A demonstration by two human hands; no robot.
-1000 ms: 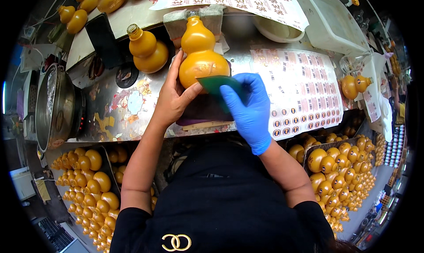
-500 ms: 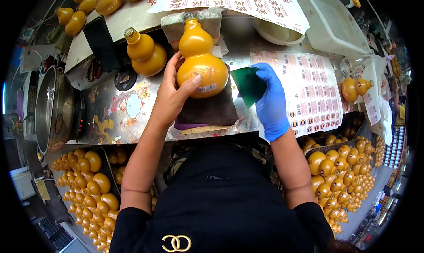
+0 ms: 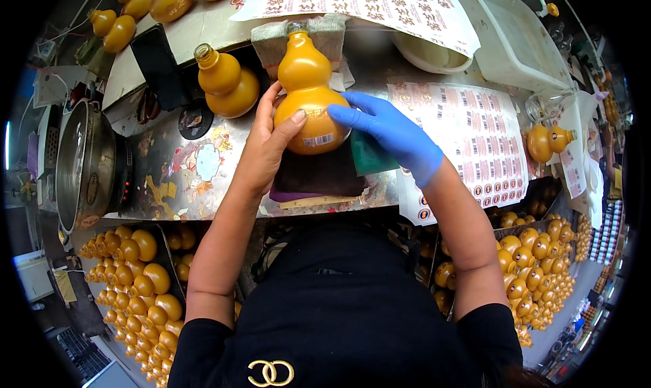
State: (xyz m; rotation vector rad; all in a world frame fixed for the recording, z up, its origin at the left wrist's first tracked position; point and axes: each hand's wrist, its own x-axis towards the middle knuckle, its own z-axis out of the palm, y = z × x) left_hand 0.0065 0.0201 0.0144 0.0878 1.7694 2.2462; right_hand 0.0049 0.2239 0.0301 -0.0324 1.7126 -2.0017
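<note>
the metal worktop (image 3: 152, 164) ends just below the hands, leaving little room toward the body; bare metal opens to the left, while a printed label sheet (image 3: 475, 130) crowds the right. the amber gourd-shaped bottle (image 3: 306, 90) lies above a dark pad (image 3: 312, 174), neck pointing away. the left hand (image 3: 268, 140) grips its belly, thumb across the front. the gloved right hand (image 3: 400, 134) brings thumb and fingertips to the belly's right side; whether it also grips the green sheet (image 3: 371, 156) below, i cannot tell. the step in hand looks like steadying the bottle; the next move seems to call for fingers clear of its small white label (image 3: 319, 140).
</note>
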